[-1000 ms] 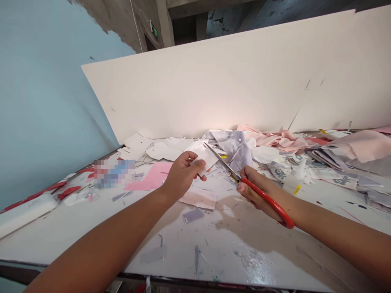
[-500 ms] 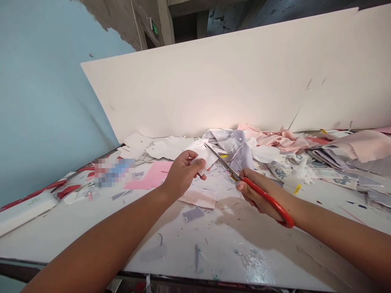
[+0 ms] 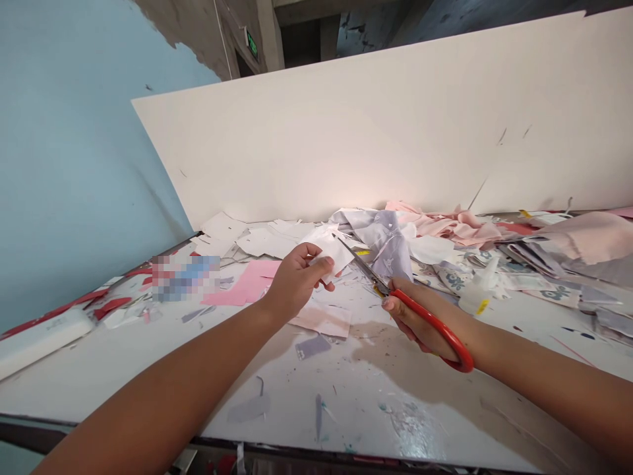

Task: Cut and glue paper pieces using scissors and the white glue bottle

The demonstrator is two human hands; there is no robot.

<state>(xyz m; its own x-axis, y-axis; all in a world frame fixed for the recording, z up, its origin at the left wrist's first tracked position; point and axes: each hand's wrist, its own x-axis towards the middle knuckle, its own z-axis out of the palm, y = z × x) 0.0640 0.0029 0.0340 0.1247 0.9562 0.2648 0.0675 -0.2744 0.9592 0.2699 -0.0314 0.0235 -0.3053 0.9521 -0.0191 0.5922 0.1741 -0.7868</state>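
White piece (image 3: 339, 254): held up above the table (image 3: 123, 349), between the two hands; its lower left is hidden by fingers.
Left hand (image 3: 299, 277): thumb and fingers pinched together on the white piece, no visible gap.
Right hand (image 3: 413, 326): fingers curled round the red handle of the scissors (image 3: 368, 270); blades look nearly together, points just beside the white piece, contact cannot be told.
Beyond the hands: white offcuts (image 3: 267, 241) at left, lavender cloth (image 3: 393, 247) behind the blades, crumpled pink cloth (image 3: 457, 227) to its right; a white panel (image 3: 346, 145) rises behind them.
Right side: patterned scraps (image 3: 450, 278) lie near the right hand.
Left side: pink sheet (image 3: 247, 285), partly covered by the left hand; a pixelated patch (image 3: 185, 278) beside it, contents unreadable.
Below the hands: pale pink piece (image 3: 326, 320) and small lavender scrap (image 3: 312, 347), flat on the table.
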